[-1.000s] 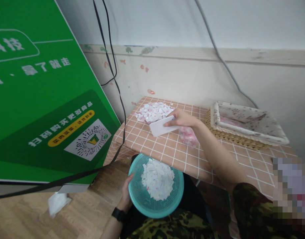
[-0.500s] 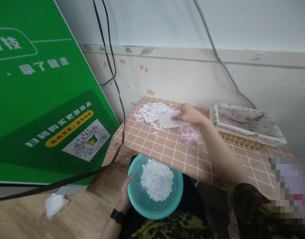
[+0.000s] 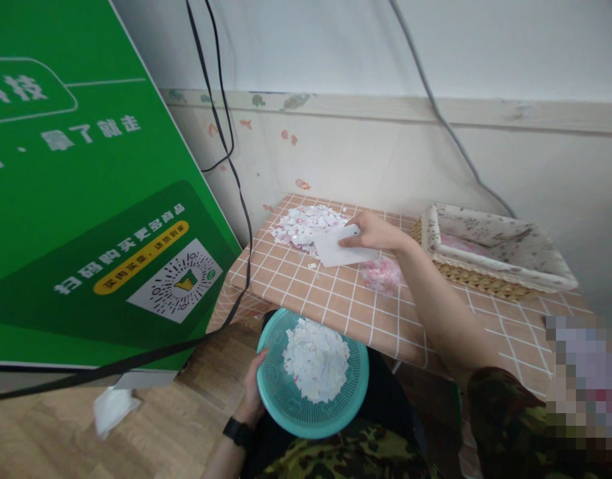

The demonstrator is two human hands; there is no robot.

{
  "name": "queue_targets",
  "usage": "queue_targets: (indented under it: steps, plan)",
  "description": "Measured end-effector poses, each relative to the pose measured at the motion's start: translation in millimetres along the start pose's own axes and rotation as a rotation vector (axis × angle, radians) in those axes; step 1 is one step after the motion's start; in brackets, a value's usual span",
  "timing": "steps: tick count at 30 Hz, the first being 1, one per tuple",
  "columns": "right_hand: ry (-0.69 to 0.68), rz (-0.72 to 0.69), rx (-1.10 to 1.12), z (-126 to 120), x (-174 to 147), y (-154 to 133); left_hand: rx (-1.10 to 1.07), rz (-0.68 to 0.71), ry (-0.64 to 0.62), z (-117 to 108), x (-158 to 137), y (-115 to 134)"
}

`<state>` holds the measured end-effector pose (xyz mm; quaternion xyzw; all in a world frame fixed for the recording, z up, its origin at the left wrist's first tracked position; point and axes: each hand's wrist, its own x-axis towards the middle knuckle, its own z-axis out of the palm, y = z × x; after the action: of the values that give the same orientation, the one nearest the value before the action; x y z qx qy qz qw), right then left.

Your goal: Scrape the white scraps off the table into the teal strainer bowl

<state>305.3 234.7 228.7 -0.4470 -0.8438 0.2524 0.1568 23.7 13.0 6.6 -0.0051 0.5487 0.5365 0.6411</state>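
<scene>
My right hand (image 3: 373, 231) grips a flat white plastic scraper (image 3: 338, 246) above the table, its edge beside a heap of small white and pinkish paper scraps (image 3: 299, 223). Just below that wrist lies a clear bag with pink contents (image 3: 382, 274). My left hand (image 3: 255, 382), with a dark band on the wrist, is closed on the left rim of a turquoise plastic colander (image 3: 273, 409). Held at my lap under the table's front edge, the colander carries a mound of white paper scraps (image 3: 318, 362).
A checked brown cloth covers the table (image 3: 286, 283). At its right rear stands a wicker basket (image 3: 485, 278) with a flowered lining. A green panel (image 3: 86, 166) rises on the left, with black cables (image 3: 241, 193) hanging in front. A white bag (image 3: 114, 407) lies on the floor.
The scraper has tilted and shifted slightly left, showing more of its flat face. My right hand has moved a little with it. My left hand and the colander stay nearly in place.
</scene>
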Motion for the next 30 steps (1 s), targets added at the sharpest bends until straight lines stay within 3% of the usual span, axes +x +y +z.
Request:
queue_targets:
  steps: [3,11,16,19,23,26,30]
  plan:
    - [-0.019,-0.027,0.019,4.7,0.8,-2.0,-0.028,-0.002,-0.121,-2.4,1.9,-0.6]
    - [-0.019,-0.062,0.038,1.6,-5.1,-10.3,-0.055,-0.053,-0.14,-2.7,0.4,0.0]
    - [0.181,-0.056,-0.159,22.7,-42.0,-21.7,-0.079,-0.073,-0.133,-4.1,2.9,-0.4]
    - [0.337,0.005,-0.25,62.4,-73.0,-25.3,-0.076,-0.065,-0.135,-7.8,7.0,-1.6]
    - [0.452,-0.055,-0.163,111.1,-100.4,-27.8,-0.079,-0.034,-0.152,-10.7,8.2,-2.8]
    - [0.563,-0.004,-0.15,119.0,-97.5,-34.0,-0.078,-0.025,-0.166,-10.3,6.4,-3.1]
    - [0.65,0.091,-0.175,108.9,-67.9,-48.7,-0.09,-0.024,-0.179,-8.1,5.0,-2.6]
